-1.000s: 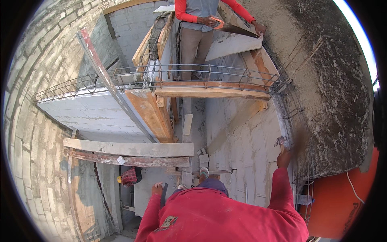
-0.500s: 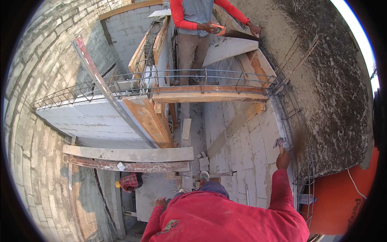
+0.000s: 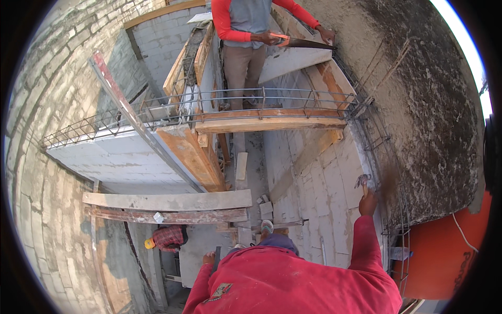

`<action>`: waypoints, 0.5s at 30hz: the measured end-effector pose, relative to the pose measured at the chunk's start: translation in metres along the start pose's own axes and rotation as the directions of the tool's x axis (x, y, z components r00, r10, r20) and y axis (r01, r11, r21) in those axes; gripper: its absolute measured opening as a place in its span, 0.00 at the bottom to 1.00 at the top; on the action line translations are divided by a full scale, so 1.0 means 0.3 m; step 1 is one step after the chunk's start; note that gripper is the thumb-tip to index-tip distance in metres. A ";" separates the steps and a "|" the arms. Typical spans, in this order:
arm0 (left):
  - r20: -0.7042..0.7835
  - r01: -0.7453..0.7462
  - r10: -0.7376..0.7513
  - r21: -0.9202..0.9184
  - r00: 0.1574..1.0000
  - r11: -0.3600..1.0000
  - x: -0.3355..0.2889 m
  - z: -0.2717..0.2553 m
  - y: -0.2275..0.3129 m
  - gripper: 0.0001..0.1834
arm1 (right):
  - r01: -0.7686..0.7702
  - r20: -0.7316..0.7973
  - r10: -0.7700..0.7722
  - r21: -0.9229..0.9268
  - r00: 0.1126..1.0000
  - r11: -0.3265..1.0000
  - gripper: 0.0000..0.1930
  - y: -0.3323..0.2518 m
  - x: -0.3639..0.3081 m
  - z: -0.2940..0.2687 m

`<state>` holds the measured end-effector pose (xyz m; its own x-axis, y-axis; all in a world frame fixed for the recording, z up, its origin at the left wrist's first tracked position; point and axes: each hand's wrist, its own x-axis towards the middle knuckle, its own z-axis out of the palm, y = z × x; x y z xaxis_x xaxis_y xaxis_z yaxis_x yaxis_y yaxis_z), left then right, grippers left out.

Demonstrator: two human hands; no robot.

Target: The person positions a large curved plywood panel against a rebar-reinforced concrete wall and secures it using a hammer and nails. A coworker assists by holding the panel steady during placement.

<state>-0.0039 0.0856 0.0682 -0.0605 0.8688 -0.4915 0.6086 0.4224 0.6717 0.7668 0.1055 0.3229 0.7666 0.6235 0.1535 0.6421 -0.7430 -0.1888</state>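
My right hand (image 3: pixel 367 202) is closed round the handle of a hammer (image 3: pixel 362 181), its metal head just past my fingers, beside the top edge of the block wall (image 3: pixel 334 183). Low in the picture, my left hand (image 3: pixel 209 258) looks closed. Against it stands a dark flat strip (image 3: pixel 217 256), too small to name. Across from me, a co-worker (image 3: pixel 246 26) in a grey and red shirt grips a handsaw (image 3: pixel 308 44) by its orange handle. The co-worker's other hand is near the blade's tip.
A steel rebar cage (image 3: pixel 285 99) and a timber beam (image 3: pixel 272 124) span the gap ahead. Planks (image 3: pixel 167 199) lie across at left. Below them is another person (image 3: pixel 167 238) with yellow headwear. A rough wall (image 3: pixel 429 104) and orange tank (image 3: pixel 439 261) stand at right.
The view has shifted slightly. My left hand is a little higher, and the dark strip beside it shows more. The person below appears slightly left. My right hand keeps the hammer.
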 end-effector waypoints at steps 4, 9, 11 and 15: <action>-0.015 -0.059 0.062 0.157 0.998 0.986 0.062 0.011 -0.064 0.24 | 0.027 -0.021 -0.027 0.004 0.999 1.000 0.24 -0.003 -0.004 0.002; 0.092 -0.171 0.151 0.269 0.984 0.948 0.082 0.017 -0.066 0.22 | 0.051 -0.046 -0.051 0.006 0.998 0.999 0.25 -0.002 -0.012 -0.002; 0.126 0.054 -0.070 0.128 0.990 0.990 0.061 0.023 -0.032 0.21 | 0.100 -0.114 -0.103 -0.031 0.988 0.995 0.23 -0.005 -0.012 -0.003; 0.086 0.134 -0.132 -0.020 0.988 0.991 0.051 0.017 0.043 0.22 | 0.021 -0.047 -0.022 -0.015 0.999 1.000 0.25 -0.014 -0.009 -0.005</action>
<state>0.0072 0.1030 0.0665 -0.0721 0.7800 -0.6216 0.5792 0.5401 0.6106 0.7619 0.1065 0.3245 0.7519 0.6272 0.2031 0.6580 -0.7334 -0.1710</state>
